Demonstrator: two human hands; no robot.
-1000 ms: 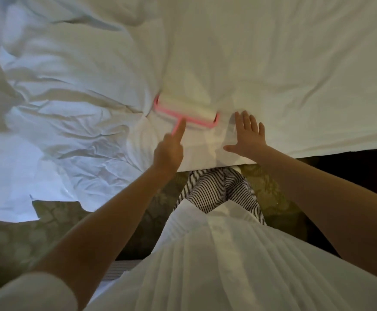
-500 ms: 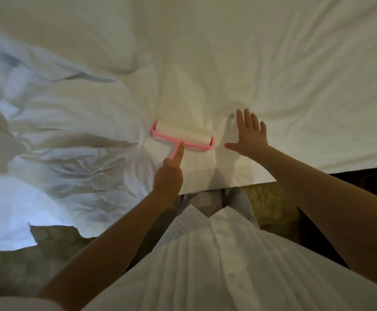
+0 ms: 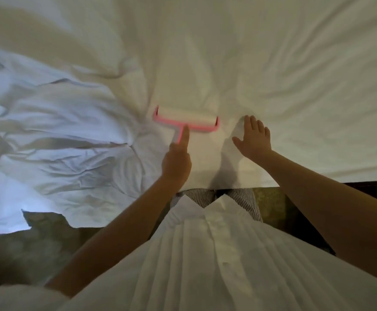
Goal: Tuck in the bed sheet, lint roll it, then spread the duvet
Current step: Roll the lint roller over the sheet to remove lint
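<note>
Leftward, crumpled duvet (image 3: 55,153), just beside lint roller (image 3: 186,117)

One lint roller (image 3: 186,118), one sheet (image 3: 272,75), one duvet (image 3: 48,131), two hands (image 3: 176,162) (image 3: 253,140).

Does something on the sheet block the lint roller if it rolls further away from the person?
Nothing visible lies ahead of the lint roller; the bed sheet there shows only soft wrinkles. The crumpled duvet lies close on its left, and the right hand rests flat on its right.
</note>
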